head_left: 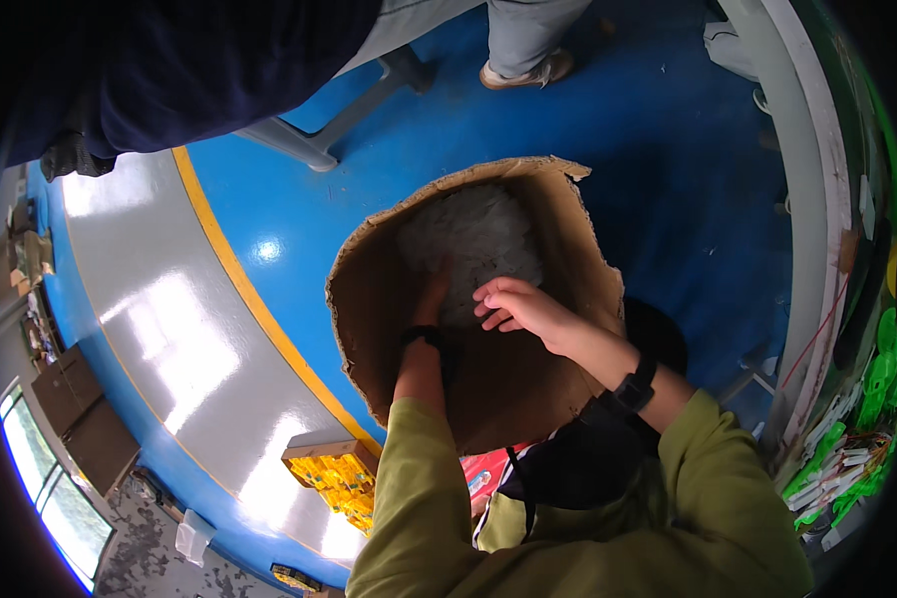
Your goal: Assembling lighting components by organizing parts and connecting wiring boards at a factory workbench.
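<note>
A deep cardboard box (364, 299) with rough, torn edges stands open in front of me. At its bottom lies a pile of whitish, translucent pieces (473, 234) that look like thin plastic. Deep in the box, my left hand (435, 291) reaches down to the left side of this pile. Its fingers are dim and partly hidden there, so what they hold, if anything, does not show. My right hand (516, 304) hovers over the box opening with its fingers loosely bent and apart. Nothing shows in it.
To the left on the floor stands a carton of yellow packs (339, 483). A person in dark clothing (219, 60) is at the far left beside a grey stand leg (344, 115). Another shoe (528, 72) is beyond the box. Green and white parts (857, 448) lie at the right.
</note>
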Demonstrator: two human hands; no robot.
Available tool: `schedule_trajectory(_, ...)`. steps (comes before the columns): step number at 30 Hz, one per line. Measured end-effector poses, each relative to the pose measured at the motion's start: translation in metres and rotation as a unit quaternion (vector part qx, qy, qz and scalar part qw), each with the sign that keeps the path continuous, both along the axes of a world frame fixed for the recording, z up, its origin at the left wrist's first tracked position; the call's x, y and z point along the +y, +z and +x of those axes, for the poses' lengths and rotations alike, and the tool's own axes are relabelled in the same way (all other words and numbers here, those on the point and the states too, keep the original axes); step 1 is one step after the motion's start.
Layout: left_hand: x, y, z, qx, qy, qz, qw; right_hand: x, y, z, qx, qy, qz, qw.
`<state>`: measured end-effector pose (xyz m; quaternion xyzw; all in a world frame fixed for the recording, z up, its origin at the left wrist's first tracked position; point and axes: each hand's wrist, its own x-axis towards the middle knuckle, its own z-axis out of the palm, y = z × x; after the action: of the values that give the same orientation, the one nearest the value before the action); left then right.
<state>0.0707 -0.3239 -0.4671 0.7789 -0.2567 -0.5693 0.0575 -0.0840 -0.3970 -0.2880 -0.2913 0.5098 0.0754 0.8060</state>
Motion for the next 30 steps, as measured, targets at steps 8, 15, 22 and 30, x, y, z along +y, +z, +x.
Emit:
schedule_trajectory(8, 0.025, -0.075, -0.019, -0.161, 0.001, -0.055, 0.985, -0.025, 0.023, -0.029, -0.036, -0.100, 0.032, 0.994)
schedule_trajectory(15, 0.055, -0.144, -0.031, -0.220, 0.067, -0.110, 0.967, -0.033, 0.037, -0.019, -0.096, -0.132, 0.038, 0.986)
schedule_trajectory(22, 0.068, -0.156, -0.061, -0.184, 0.080, -0.145, 0.969, -0.037, 0.044, -0.022, -0.098, -0.138, 0.037, 0.985)
schedule_trajectory(30, 0.065, -0.183, -0.057, -0.071, -0.100, -0.070, 0.990, -0.045, 0.049, -0.037, -0.098, -0.165, 0.005, 0.981)
